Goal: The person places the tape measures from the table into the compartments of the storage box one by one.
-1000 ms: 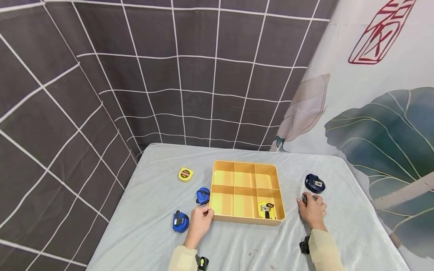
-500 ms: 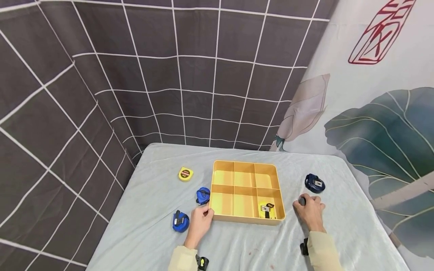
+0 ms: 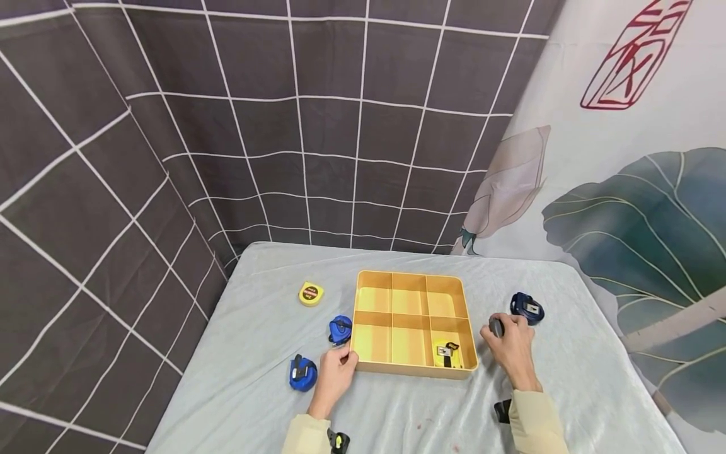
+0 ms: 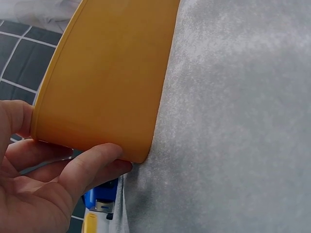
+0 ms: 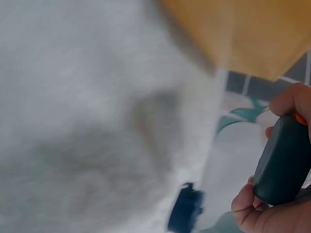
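My left hand [image 3: 334, 376] grips the front left corner of a yellow six-compartment tray [image 3: 397, 368]; the left wrist view shows the thumb at the rim and fingers against the wall [image 4: 107, 87]. To the tray's right, my right hand [image 3: 515, 353] holds a dark tape measure [image 5: 284, 162] between thumb and fingers, with a bit of orange showing on it. A yellow tape measure [image 3: 444, 358] lies in the front right compartment. Just beyond the right hand is a navy tape measure [image 3: 526, 308].
Two blue tape measures [image 3: 340, 329] lie left of the tray, one close to its wall and the other [image 3: 303, 373] beside my left hand. Further back lies another yellow tape measure [image 3: 310, 294]. A grey cloth [image 3: 249, 353] covers the table, with curtains behind.
My right hand has risen from the cloth and shifted left toward the tray with the dark tape measure. The left hand stays on the tray corner.
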